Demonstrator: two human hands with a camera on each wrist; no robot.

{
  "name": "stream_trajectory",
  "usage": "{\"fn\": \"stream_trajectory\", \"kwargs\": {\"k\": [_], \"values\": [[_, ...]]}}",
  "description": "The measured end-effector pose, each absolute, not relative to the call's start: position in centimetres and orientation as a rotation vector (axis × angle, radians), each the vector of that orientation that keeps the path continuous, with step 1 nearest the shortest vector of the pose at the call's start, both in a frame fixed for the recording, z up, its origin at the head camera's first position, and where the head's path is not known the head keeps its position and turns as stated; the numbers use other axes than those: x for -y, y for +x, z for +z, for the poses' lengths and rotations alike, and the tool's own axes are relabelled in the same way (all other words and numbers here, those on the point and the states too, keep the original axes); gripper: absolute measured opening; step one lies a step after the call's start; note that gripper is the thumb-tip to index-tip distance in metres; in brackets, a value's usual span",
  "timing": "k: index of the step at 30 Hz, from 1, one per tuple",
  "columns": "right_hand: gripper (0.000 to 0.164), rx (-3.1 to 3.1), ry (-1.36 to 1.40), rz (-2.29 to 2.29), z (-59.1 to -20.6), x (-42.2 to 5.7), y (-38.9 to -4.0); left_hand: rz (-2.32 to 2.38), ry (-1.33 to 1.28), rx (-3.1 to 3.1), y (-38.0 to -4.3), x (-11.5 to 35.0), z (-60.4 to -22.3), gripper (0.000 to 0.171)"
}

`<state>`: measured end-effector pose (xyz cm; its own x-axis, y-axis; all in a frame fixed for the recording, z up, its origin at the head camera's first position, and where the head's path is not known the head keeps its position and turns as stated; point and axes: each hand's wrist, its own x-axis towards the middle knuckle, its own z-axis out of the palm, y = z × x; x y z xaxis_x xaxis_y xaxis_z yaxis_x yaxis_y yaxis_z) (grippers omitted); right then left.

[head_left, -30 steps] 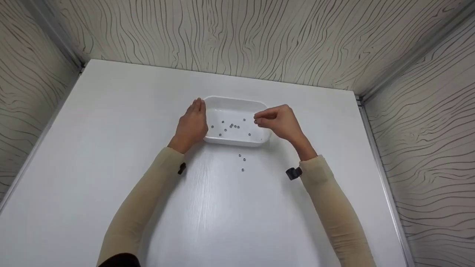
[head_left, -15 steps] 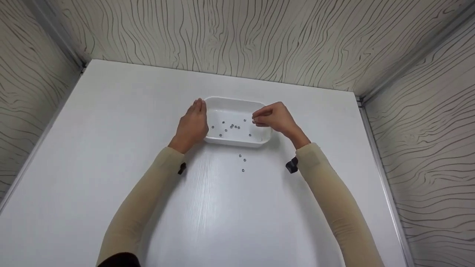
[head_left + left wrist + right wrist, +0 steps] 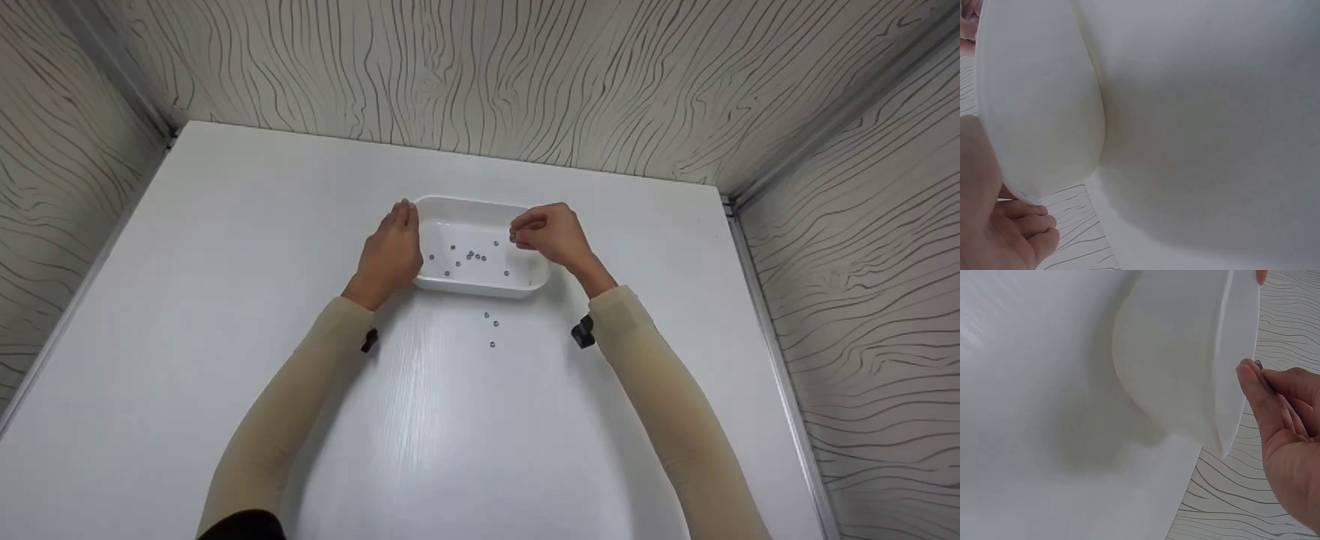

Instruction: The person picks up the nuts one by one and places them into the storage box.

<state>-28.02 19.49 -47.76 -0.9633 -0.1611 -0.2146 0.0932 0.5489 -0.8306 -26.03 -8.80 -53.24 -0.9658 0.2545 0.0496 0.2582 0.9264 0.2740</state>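
Note:
A white rectangular dish (image 3: 480, 286) with rounded corners stands on the white table. Several small grey metal nuts (image 3: 478, 256) lie scattered on its floor. My left hand (image 3: 389, 255) grips the rim at the dish's left end; in the left wrist view its fingers (image 3: 1033, 222) bend around the rim's corner. Above the right end of the dish is my right hand (image 3: 553, 232), pinching one small nut (image 3: 1258, 364) between thumb and fingertips. That nut is mostly covered by the fingers. Three more nuts (image 3: 496, 324) lie on the table in front of the dish.
The white table (image 3: 420, 442) reaches back to a panel (image 3: 450, 75) with a wood-grain line pattern. Similar panels stand to the left and right. Each wrist wears a small black camera (image 3: 583, 331) near the beige sleeve cuff.
My right hand has shifted slightly left and away from me over the dish, still pinching the nut. The left hand and the dish stay in place.

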Motion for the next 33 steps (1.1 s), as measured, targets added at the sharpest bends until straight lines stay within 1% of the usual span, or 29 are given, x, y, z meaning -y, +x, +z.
{"fn": "stream_trajectory", "kwargs": {"k": [9,16,25,33], "values": [[0.019,-2.650,-0.080,-1.362,-47.6,-19.1,-27.7,-0.446,-0.390,3.080,-25.9,8.8,-53.1,0.057],[0.018,-2.739,-0.146,-1.292,-46.9,-18.7,-26.7,-0.471,-0.388,3.084,-25.9,8.9,-53.1,0.057],[0.025,-2.779,-0.222,-1.280,-46.9,-18.6,-25.0,-0.475,-0.381,3.088,-25.9,8.8,-53.0,0.057],[0.040,-2.772,-0.258,-1.377,-47.0,-19.3,-23.2,-0.427,-0.395,3.085,-26.0,8.7,-53.1,0.057]]}}
